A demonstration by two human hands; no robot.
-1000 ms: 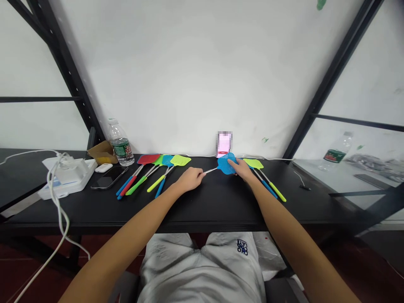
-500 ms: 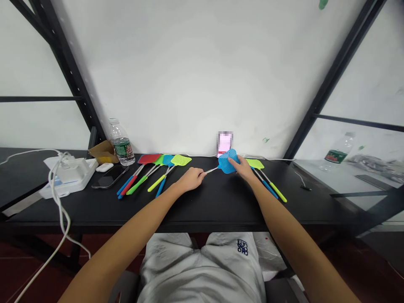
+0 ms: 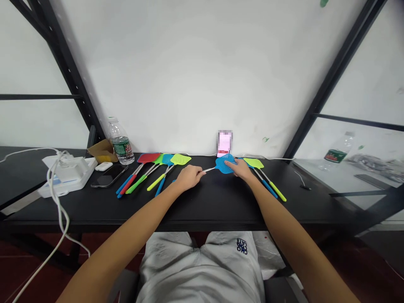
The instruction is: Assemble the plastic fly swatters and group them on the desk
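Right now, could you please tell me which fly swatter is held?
The blue swatter, gripped by left hand and right hand; all the others lie on the black table.

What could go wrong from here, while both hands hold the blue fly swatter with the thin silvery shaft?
1. The left hand grips the thin silvery shaft and the right hand holds the blue mesh head, so uneven force might bend the shaft.
2. The head is near the upright device with a pink screen and could knock it over.
3. The right hand is close to the yellow-green mesh swatter and might nudge it.
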